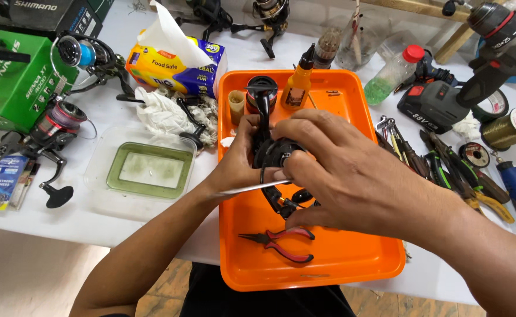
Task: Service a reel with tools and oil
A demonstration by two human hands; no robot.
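Over an orange tray (340, 258) I hold a black fishing reel (272, 151) between both hands. My left hand (240, 161) grips the reel from its left side. My right hand (340, 170) wraps over the reel's right side and top, hiding much of it. A thin silver tool (252, 188) crosses below the reel between my hands; which hand holds it I cannot tell. Red-handled pliers (284, 242) lie on the tray just below my hands. A small orange bottle with a black nozzle (298, 85) stands at the tray's far edge.
A clear tub with a green liquid (146, 170) sits left of the tray. Other reels (58, 126), a green box (17, 76), a tissue pack (175, 58) and a rag lie further left. Hand tools (446, 170), a power drill (493, 53) and spools crowd the right.
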